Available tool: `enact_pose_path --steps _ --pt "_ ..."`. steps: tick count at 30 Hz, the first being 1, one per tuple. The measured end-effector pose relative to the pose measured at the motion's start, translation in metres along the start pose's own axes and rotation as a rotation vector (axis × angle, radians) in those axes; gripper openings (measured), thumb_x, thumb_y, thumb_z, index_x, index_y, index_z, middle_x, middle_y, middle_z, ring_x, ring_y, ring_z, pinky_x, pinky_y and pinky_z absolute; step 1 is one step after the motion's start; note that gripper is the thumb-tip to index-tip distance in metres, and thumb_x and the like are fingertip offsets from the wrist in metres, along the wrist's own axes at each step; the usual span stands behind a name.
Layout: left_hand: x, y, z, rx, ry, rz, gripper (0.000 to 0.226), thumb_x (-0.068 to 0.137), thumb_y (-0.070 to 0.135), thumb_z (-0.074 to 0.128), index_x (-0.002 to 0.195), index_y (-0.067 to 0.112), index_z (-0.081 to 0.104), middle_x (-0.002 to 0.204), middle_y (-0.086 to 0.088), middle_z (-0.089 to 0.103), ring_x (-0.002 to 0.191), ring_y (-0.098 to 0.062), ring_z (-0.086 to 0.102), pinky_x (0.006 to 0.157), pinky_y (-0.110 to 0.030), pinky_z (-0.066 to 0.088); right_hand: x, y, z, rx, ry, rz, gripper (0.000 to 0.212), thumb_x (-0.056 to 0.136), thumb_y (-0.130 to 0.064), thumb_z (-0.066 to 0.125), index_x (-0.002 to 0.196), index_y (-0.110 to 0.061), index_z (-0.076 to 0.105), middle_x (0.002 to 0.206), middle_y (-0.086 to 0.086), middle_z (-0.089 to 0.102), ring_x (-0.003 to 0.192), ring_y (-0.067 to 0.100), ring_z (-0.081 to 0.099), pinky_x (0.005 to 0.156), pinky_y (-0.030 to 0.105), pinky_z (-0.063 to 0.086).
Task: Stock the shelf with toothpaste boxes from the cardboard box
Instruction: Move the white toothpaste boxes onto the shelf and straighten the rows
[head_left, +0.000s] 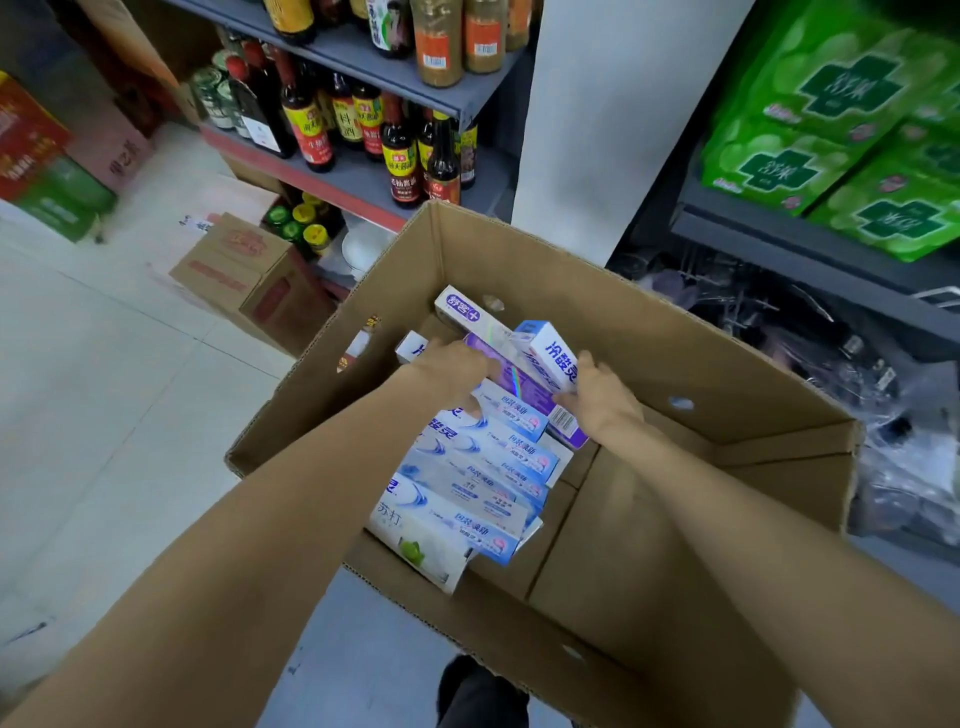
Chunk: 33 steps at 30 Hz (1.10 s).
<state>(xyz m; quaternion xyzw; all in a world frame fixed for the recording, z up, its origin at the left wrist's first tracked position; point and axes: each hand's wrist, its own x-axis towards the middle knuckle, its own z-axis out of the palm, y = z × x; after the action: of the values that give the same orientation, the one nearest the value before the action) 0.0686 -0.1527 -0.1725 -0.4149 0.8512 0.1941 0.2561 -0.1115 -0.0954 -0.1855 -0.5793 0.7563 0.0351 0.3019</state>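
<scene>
You see dark sauce bottles (358, 130) on a grey rack (363, 182); right of that rack, green packs (852, 150); left of it, a closed carton (244, 270) on the floor.

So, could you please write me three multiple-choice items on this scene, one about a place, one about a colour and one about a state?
1. Where do the blue-and-white toothpaste boxes lie?
A. On the grey shelf
B. Inside the open brown cardboard box
C. On the floor tiles

2. What colour are the large packs with cross marks on the shelf at the right?
A. Green
B. Red
C. Black

3. What are the two hands doing?
A. Hanging idle outside the box
B. Holding dark sauce bottles
C. Reaching into the box onto the toothpaste

Answers:
1 B: the toothpaste boxes are stacked against the carton's left inner side.
2 A: the packs are bright green with darker crosses.
3 C: the left hand rests on the stack, and the right hand grips the long purple toothpaste box.
</scene>
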Motion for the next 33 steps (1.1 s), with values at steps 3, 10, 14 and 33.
enact_pose_path --steps 3,10,14,33 --pt "-0.002 0.003 -0.003 0.046 0.044 0.021 0.053 0.083 0.035 0.068 0.129 0.023 0.046 0.130 -0.002 0.052 0.125 -0.022 0.039 0.100 -0.041 0.030 -0.011 0.003 -0.010 -0.023 0.010 -0.016 0.044 0.092 -0.028 0.055 0.126 -0.012 0.033 0.118 0.013 0.051 0.105 0.031 0.055 0.080 0.037 0.043" --pt "-0.025 0.012 -0.015 0.091 0.207 0.063 0.050 0.090 0.044 0.055 0.135 0.024 0.044 0.132 -0.001 0.047 0.124 -0.022 0.037 0.102 -0.041 0.029 -0.039 0.009 -0.047 -0.020 0.049 -0.108 0.038 0.091 -0.033 0.056 0.099 -0.013 0.025 0.111 0.013 0.060 0.088 0.034 0.061 0.065 0.036 0.040" --pt "-0.047 0.024 -0.029 -0.377 0.381 0.049 0.042 0.088 0.038 0.062 0.125 0.019 0.055 0.118 0.000 0.056 0.113 -0.020 0.049 0.092 -0.036 0.037 -0.053 0.031 -0.078 0.349 0.184 -0.113 0.035 0.090 -0.034 0.058 0.109 -0.011 0.041 0.111 0.003 0.059 0.097 0.029 0.059 0.073 0.033 0.041" --pt "-0.014 0.353 -0.214 -1.633 0.579 0.157 0.014 0.097 0.021 0.049 0.094 0.010 0.058 0.075 -0.003 0.071 0.056 -0.009 0.066 0.052 -0.019 0.053 -0.146 0.235 -0.286 1.113 0.285 -0.261 0.015 0.097 -0.026 0.046 0.099 -0.024 0.060 0.100 -0.003 0.070 0.079 0.007 0.067 0.069 0.022 0.053"
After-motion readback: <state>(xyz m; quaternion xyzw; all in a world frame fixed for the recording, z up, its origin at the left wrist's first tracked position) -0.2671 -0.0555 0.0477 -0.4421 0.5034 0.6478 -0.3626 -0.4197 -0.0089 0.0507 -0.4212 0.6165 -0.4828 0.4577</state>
